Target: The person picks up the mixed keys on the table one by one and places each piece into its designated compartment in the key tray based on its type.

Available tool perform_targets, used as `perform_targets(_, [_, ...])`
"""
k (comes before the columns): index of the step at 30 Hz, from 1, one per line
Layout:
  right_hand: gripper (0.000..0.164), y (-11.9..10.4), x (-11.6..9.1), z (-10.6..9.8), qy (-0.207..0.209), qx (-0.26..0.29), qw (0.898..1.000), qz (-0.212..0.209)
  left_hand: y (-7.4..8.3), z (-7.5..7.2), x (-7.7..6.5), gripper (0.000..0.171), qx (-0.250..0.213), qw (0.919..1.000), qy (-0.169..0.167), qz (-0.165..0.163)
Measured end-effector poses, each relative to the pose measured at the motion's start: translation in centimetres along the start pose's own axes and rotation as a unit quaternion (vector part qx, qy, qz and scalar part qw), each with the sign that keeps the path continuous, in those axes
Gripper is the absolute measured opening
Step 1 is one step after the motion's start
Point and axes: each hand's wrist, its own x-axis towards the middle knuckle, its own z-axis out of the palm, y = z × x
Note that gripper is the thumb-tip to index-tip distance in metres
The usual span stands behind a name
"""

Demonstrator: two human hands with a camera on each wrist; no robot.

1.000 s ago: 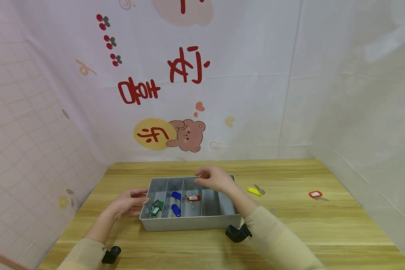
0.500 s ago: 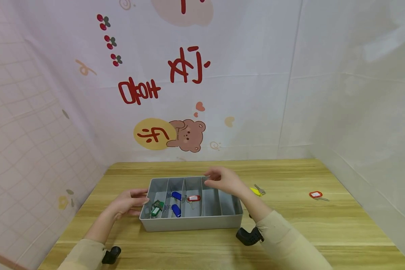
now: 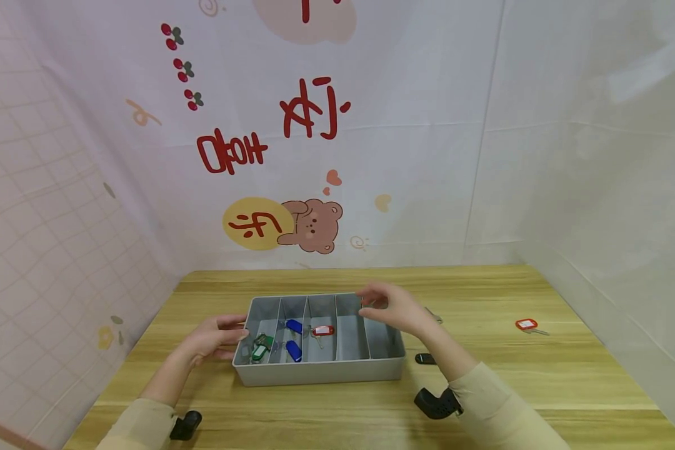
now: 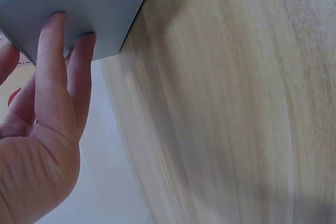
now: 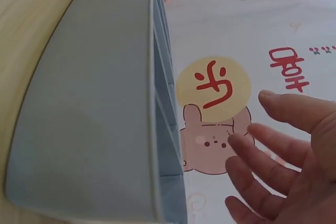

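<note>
A grey tray with dividers point(image 3: 320, 374) sits on the wooden table. My left hand point(image 3: 216, 337) touches its left end, with extended fingertips against the outer wall point(image 4: 100, 9) in the left wrist view. Above the tray's right end hovers my right hand point(image 3: 395, 307), fingers loosely bent with nothing between them, as the right wrist view also shows. Green key tags point(image 3: 261, 350) lie in the leftmost compartment. Two blue key tags point(image 3: 294, 351) occupy the second, and a red key tag point(image 3: 323, 330) with a key the third. The two right compartments show nothing inside.
Right of the tray, a key point(image 3: 434, 315) pokes out from behind my right hand, which hides its yellow tag. A black tag point(image 3: 425, 359) lies near my right forearm. Farther right is a red key tag with a key point(image 3: 526, 324). A printed cloth point(image 3: 416, 187) hangs behind.
My right hand has moved rightward from over the middle compartments to the tray's right end. It now covers the yellow tag, and the black tag has come into sight. The left hand stays put.
</note>
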Motion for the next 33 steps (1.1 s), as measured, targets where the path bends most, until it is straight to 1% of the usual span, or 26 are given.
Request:
perform_targets(7, [0.037, 0.8, -1.1, 0.0, 0.023, -0.018, 0.999, -0.035, 0.0, 0.0, 0.0, 0.074, 0.004, 1.0, 0.002, 0.0])
perform_targets(10, [0.038, 1.4, -1.4, -0.2, 0.034, -0.021, 0.997, -0.058, 0.0, 0.0, 0.0, 0.073, 0.004, 1.0, 0.003, -0.001])
perform_targets(14, [0.04, 2.4, -2.0, -0.4, 0.052, -0.025, 0.994, -0.093, -0.1, 0.0, 0.1, 0.072, -0.001, 1.0, 0.008, 0.0])
perform_targets(17, [0.041, 3.4, -2.6, -0.8, 0.069, -0.031, 0.991, -0.11, -0.1, 0.1, 0.1, 0.071, -0.003, 0.9999, 0.013, -0.001])
perform_targets(19, [0.042, 4.0, -3.1, -1.1, 0.079, -0.039, 0.99, -0.112, -0.1, 0.1, 0.1, 0.07, -0.006, 0.9999, 0.015, -0.003])
perform_targets(24, [0.044, 5.2, -4.0, -2.0, 0.099, -0.056, 0.988, -0.108, -0.1, -0.1, 0.0, 0.072, -0.005, 1.0, 0.005, -0.002])
perform_targets(31, [0.047, 7.2, -5.4, -4.1, 0.13, -0.093, 0.977, -0.138, 0.1, 0.1, -0.1, 0.071, -0.002, 1.0, 0.008, -0.003])
perform_targets(33, [0.048, 7.8, -6.0, -4.8, 0.136, -0.106, 0.975, -0.139, 0.1, 0.1, -0.2, 0.071, -0.002, 0.9999, 0.012, -0.004])
